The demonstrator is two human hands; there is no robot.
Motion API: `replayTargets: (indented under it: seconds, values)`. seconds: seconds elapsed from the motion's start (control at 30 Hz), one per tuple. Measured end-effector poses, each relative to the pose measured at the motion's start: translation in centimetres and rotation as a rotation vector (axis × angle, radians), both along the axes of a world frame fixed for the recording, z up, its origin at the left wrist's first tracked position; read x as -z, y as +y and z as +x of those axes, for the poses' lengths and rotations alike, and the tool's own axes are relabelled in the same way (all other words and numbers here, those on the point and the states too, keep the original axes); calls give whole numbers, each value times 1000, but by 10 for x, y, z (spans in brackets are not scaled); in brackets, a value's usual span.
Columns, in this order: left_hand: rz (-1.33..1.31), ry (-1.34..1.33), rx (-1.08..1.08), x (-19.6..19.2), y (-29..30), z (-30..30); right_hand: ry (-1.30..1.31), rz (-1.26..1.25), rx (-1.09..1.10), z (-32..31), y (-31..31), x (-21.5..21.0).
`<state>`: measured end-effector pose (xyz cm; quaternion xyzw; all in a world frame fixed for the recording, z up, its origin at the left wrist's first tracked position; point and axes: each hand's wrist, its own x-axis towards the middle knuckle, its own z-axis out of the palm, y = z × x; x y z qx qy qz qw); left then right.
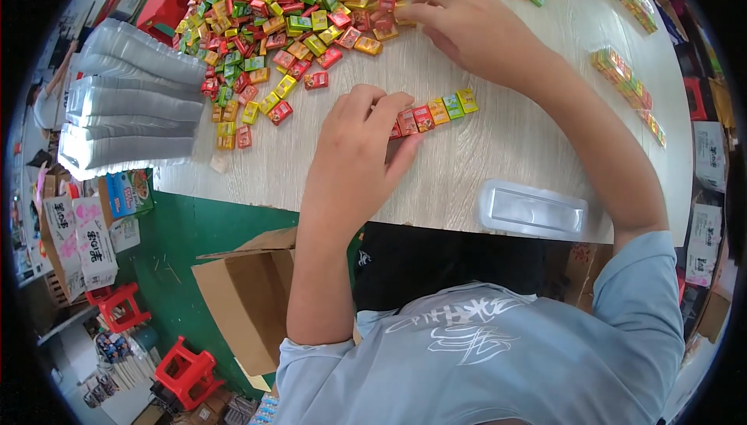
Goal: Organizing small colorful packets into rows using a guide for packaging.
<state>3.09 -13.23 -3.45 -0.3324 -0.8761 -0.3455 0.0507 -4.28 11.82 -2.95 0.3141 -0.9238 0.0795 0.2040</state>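
A short row of small candy-style boxes (437, 111), in red, orange, green and yellow, lies on the table in front of me. My left hand (350, 133) is closed around its left end, thumb on the near side and fingers on the far side, hiding some boxes. Farther off, my right hand (463, 28) reaches to the near edge of a big loose heap of the same boxes (311, 20). Its fingers are bent and apart, the fingertips touching the heap, and no box shows clearly between them. An unfilled clear plastic tray (533, 209) sits at the table's near edge.
Stacked clear plastic trays (136, 106) stand at the table's left. Packed rows of boxes (622, 79) lie at the right edge. Below are an open cardboard box (245, 300) and red stools (187, 374) on a green floor. Another person's arm (58, 75) shows far left.
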Motion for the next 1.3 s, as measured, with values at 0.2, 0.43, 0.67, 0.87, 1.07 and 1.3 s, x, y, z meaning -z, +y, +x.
replayTargets:
  seconds: [0.2, 0.43, 0.67, 0.87, 1.07, 1.3]
  values:
    - [-2, 0, 9, -3, 1, -1, 47, -20, -4, 13, 22, -7]
    - [-2, -2, 8, -2, 0, -1, -67, -50, 31, 28, 45, -8]
    - [-7, -6, -3, 0, 0, -1, -258, -184, 71, 25, 48, -6]
    - [5, -2, 8, -1, 0, -1, -347, -173, 94, 53, 47, -19]
    - [19, 29, 26, 3, 0, -3, -453, -194, 247, 82, 46, -33]
    - [14, 61, 22, 3, 2, -3, -382, -116, 419, 88, 88, -37]
